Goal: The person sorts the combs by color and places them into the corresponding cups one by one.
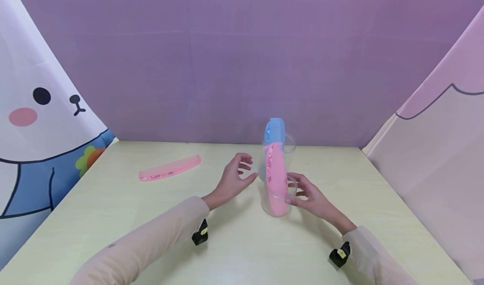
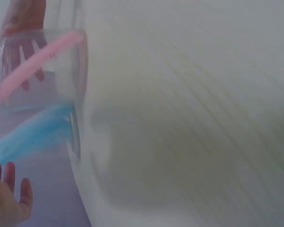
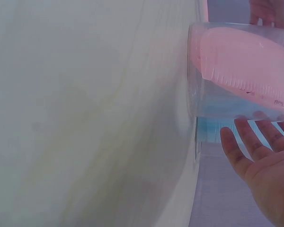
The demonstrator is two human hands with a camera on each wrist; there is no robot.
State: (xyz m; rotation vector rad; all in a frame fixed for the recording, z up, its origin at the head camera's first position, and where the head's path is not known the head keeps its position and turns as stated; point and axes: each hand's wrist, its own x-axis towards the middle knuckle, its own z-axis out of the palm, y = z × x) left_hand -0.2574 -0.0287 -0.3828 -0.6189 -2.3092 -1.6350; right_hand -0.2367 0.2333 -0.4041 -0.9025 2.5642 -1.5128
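In the head view a clear plastic cup (image 1: 264,205) stands on the table with a pink comb (image 1: 277,173) leaning upright in it. Behind it stands another clear cup (image 1: 289,144), holding a blue comb (image 1: 274,130). My right hand (image 1: 308,196) holds the front cup at its right side, thumb toward me and fingers round the far side. My left hand (image 1: 233,178) is just left of the cups, fingers spread and loosely bent, holding nothing. The right wrist view shows my right fingertips (image 3: 244,127) at the wall of the cup (image 3: 196,101).
A second pink comb (image 1: 170,168) lies flat at the left rear of the pale table (image 1: 242,251). A purple cloth backdrop (image 1: 227,66) rises right behind the table's back edge. Printed cloths (image 1: 435,163) hang at both sides.
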